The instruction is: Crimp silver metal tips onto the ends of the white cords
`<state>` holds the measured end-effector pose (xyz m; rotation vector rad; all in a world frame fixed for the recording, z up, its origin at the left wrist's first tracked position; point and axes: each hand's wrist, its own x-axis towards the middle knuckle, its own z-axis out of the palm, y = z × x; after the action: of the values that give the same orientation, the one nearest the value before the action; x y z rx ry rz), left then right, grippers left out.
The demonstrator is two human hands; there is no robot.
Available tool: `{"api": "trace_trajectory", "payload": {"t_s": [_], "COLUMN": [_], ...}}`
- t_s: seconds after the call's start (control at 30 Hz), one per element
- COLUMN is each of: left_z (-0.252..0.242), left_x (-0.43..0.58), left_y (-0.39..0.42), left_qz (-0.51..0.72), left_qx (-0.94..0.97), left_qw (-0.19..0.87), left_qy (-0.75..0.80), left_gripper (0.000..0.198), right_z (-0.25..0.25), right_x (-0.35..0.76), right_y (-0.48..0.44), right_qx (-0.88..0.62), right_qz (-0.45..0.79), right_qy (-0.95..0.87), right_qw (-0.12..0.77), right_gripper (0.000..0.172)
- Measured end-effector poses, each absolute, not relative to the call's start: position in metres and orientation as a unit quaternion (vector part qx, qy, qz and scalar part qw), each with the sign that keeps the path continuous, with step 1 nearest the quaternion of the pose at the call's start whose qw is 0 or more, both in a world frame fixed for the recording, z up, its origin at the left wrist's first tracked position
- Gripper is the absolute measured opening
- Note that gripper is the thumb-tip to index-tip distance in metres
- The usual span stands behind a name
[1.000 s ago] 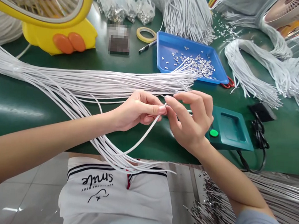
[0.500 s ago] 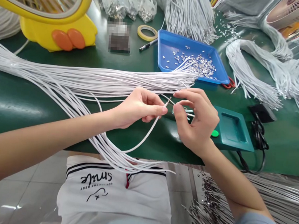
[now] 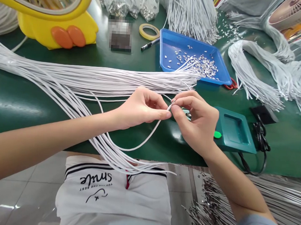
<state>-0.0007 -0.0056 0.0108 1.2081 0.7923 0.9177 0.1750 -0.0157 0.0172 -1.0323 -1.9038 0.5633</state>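
Note:
My left hand (image 3: 143, 108) pinches a single white cord (image 3: 138, 145) near its end, and the cord loops down toward the table's front edge. My right hand (image 3: 196, 120) is closed in a pinch right at that cord's tip, where a small metal piece shows between the fingertips. Both hands meet above the green table (image 3: 25, 108), just in front of a long bundle of white cords (image 3: 91, 80) lying left to right. A blue tray (image 3: 219, 71) of small metal clips sits behind the hands.
A teal box with a green button (image 3: 232, 131) and black cable sits right of my right hand. A yellow fan (image 3: 51, 14), tape roll (image 3: 149, 31), pen, red scissors (image 3: 230, 85), bags of clips and more cord bundles (image 3: 257, 75) lie further back and right.
My right hand drew a little away from the cord tip, then came back and closed on it again. The left hand has kept its hold on the cord.

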Motion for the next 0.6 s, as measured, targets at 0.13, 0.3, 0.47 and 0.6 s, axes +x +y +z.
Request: {"api": "trace_trajectory", "payload": {"t_s": [0.13, 0.3, 0.47, 0.6], "left_z": [0.0136, 0.0117, 0.0075, 0.0068], "left_x": [-0.0007, -0.002, -0.0032, -0.0029], "left_y": [-0.0067, -0.0069, -0.0052, -0.0052], "left_qz": [0.403, 0.41, 0.417, 0.425], "left_qx": [0.552, 0.553, 0.543, 0.539], "left_qw": [0.642, 0.645, 0.66, 0.661], "left_qy": [0.348, 0.332, 0.308, 0.303], "left_gripper": [0.03, 0.029, 0.031, 0.032], "right_z": [0.0168, 0.0159, 0.0171, 0.0158], "right_x": [0.1746, 0.1795, 0.182, 0.1815], "right_y": [-0.0148, -0.0137, -0.0113, -0.0097], "right_qx": [-0.43, -0.422, -0.391, -0.378], "right_qz": [0.229, 0.306, 0.413, 0.448], "right_qy": [-0.766, -0.719, -0.699, -0.686], "right_qw": [0.419, 0.46, 0.434, 0.432], "right_gripper": [0.014, 0.009, 0.016, 0.014]}}
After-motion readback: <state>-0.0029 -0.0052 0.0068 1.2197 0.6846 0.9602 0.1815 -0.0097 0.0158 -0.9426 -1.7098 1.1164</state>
